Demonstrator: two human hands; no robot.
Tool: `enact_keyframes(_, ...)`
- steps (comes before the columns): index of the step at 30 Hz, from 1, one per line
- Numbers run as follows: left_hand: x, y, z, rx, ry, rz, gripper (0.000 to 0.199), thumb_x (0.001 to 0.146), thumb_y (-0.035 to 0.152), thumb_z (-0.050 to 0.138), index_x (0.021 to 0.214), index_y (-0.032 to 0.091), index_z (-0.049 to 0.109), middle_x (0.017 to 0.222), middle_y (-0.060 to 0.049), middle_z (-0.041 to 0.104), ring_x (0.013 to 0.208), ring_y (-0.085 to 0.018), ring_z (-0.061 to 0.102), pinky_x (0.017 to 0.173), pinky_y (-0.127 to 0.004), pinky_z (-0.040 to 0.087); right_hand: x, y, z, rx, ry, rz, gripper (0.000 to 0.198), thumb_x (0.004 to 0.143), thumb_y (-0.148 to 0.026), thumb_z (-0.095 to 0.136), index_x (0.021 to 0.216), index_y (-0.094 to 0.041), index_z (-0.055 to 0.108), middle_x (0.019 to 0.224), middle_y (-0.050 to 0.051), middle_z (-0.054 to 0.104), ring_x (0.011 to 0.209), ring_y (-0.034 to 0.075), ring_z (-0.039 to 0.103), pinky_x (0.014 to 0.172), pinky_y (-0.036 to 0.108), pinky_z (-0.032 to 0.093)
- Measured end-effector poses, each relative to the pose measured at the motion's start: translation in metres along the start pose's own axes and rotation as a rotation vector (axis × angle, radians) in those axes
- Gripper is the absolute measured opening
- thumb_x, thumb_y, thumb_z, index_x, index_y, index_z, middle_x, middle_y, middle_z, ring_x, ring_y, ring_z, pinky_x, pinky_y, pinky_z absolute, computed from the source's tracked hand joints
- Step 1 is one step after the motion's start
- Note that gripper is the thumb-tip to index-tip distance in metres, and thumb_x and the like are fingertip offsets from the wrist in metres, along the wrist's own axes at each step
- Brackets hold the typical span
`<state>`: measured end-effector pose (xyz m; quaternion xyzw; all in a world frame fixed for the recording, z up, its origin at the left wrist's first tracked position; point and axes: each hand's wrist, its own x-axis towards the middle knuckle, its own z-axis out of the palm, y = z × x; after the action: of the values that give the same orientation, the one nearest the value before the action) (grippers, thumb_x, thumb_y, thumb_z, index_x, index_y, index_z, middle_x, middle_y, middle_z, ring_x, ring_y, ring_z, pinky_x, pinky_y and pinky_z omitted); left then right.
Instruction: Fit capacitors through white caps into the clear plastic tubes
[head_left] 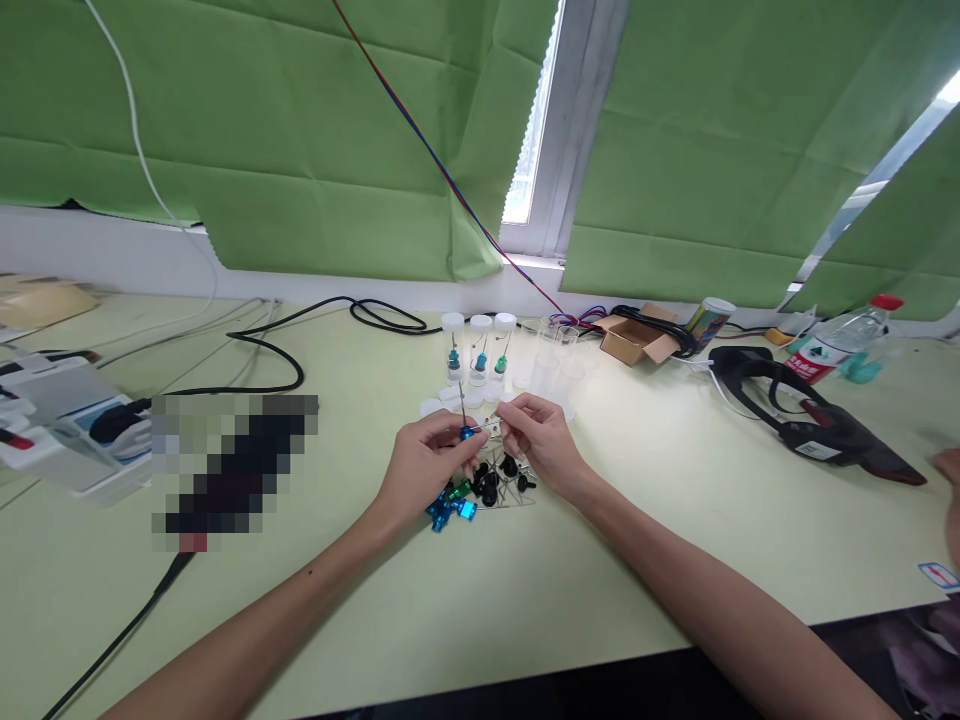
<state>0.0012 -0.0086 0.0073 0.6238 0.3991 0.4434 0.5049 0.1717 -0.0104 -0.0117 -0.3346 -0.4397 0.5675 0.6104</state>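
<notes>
Blue fitting with a thin metal shaft (466, 433) is what's in play, pinched between thumb and fingers of the left hand (424, 462), shaft poking upward, just above the table. Right hand (546, 440) is right beside it, thumb and fingertips drawn in close together, but I honestly can't tell if there's something tiny between them. Right below the hands it's a pile: loose blue fittings (442, 510), a green fitting (460, 490) just beside those, and a bunch of black knobs (490, 488) mixed with thin metal bits. Just behind are three white-capped clear tubes standing up, the left one (453, 323) and middle one (481, 323) with blue fittings inside, the right one (505, 321) with a green one. Further out on the pale table (675, 480): an open cardboard box (636, 343) and a red-capped bottle (844, 340).
</notes>
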Motion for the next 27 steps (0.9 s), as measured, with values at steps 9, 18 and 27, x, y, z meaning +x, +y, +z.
enact_keyframes(9,0.0005,-0.0004,0.0002,-0.017,0.000,0.001,0.022,0.069,0.035,0.079,0.075,0.017,0.069,0.060,0.000,0.061,0.046,-0.012,0.057,0.048,-0.025,0.048,0.0008,0.0019,0.0005,0.045,-0.002,0.046,0.029,0.075,-0.041,0.078,0.072,-0.017,0.063,0.058,-0.004,0.058,0.040,0.005,0.045,0.037,0.019,0.036)
enact_keyframes(18,0.0037,0.0009,-0.0042,-0.184,0.042,-0.132,0.026,0.067,0.037,0.082,0.076,0.016,0.071,0.060,-0.001,0.062,0.050,-0.012,0.057,0.053,-0.025,0.048,-0.0015,-0.0033,-0.0002,-0.140,-0.038,-0.100,0.031,0.081,-0.037,0.073,0.108,-0.023,0.069,0.079,-0.001,0.064,0.048,0.007,0.052,0.044,0.023,0.045)
enact_keyframes(27,0.0030,0.0037,-0.0028,-0.207,0.022,-0.155,0.027,0.066,0.037,0.083,0.076,0.016,0.071,0.059,0.001,0.060,0.049,-0.010,0.056,0.052,-0.024,0.046,-0.0008,-0.0020,-0.0007,-0.197,-0.014,-0.133,0.028,0.077,-0.036,0.076,0.101,-0.021,0.071,0.076,-0.003,0.058,0.047,0.006,0.052,0.045,0.023,0.047)
